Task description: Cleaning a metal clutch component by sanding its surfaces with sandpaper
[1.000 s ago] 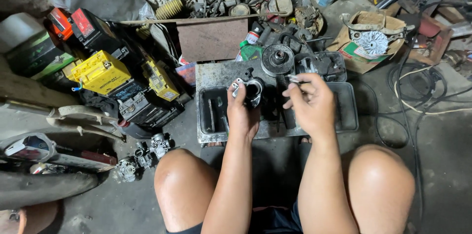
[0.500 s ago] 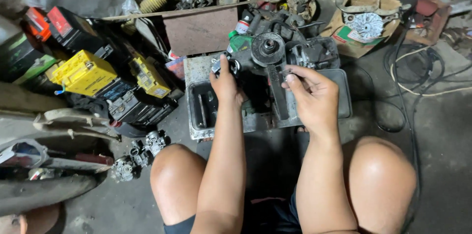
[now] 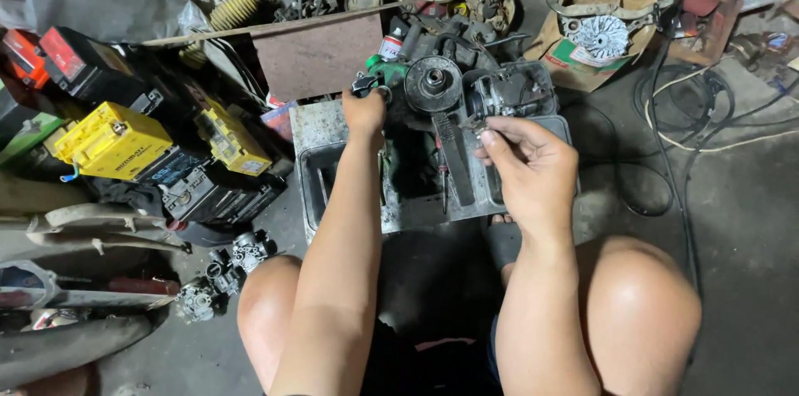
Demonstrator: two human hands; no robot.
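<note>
Head view: left hand [image 3: 364,113] clamped on small dark part [image 3: 367,84], mostly hidden; right hand [image 3: 531,167] pinching something indistinct.

Two yellow batteries [image 3: 112,139] are seen beside black ones [image 3: 91,71] with red tops; a dull grey metal tray [image 3: 312,138] is stained dark; a green cap [image 3: 384,71], perhaps plastic, is shown by the blackened engine part [image 3: 433,84]; a white fan wheel [image 3: 601,36] is set in brown cardboard [image 3: 583,71].

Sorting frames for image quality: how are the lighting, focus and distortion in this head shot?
Head view: even, soft light, no harsh glare; left hand and right hand look sharp; the gap between the knees is deep shadow; wide-angle lens bends the edges; dark engine parts lose detail.
</note>
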